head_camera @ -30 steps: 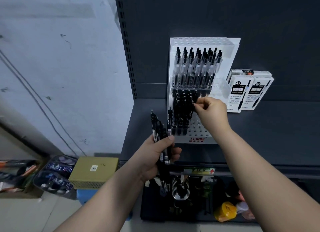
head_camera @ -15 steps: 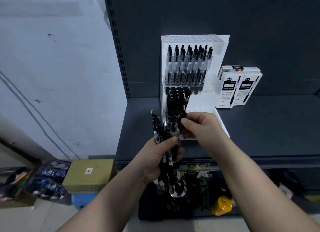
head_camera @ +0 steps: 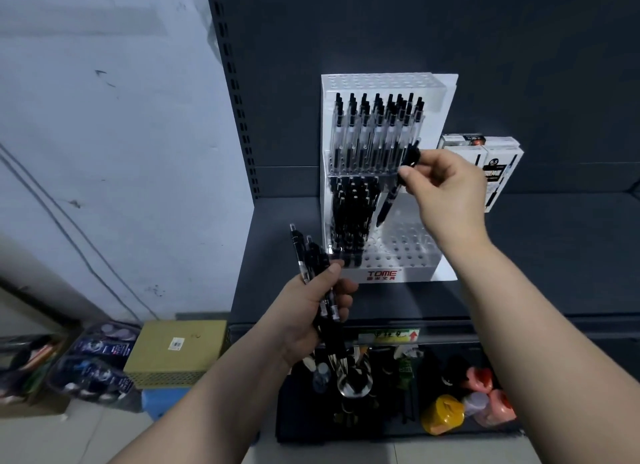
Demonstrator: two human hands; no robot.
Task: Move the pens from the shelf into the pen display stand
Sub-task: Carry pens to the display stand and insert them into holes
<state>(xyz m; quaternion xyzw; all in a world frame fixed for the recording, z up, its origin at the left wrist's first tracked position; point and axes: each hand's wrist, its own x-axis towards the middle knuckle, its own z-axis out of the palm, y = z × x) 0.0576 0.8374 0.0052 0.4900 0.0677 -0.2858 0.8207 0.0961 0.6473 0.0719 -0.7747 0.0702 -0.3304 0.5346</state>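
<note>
1. The right hand pinches a single black pen near its top between thumb and fingertips. The pen slants down and left, its tip above the bare holes in the lower tier of the pen display stand.
2. The left hand, lower and just in front of the stand's left corner, is curled round a bundle of pens whose ends stick upward.
3. The stand sits on the dark shelf.

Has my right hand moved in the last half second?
Yes. The right hand rose from low on the pen display stand to its middle ledge, holding a pen.
</note>
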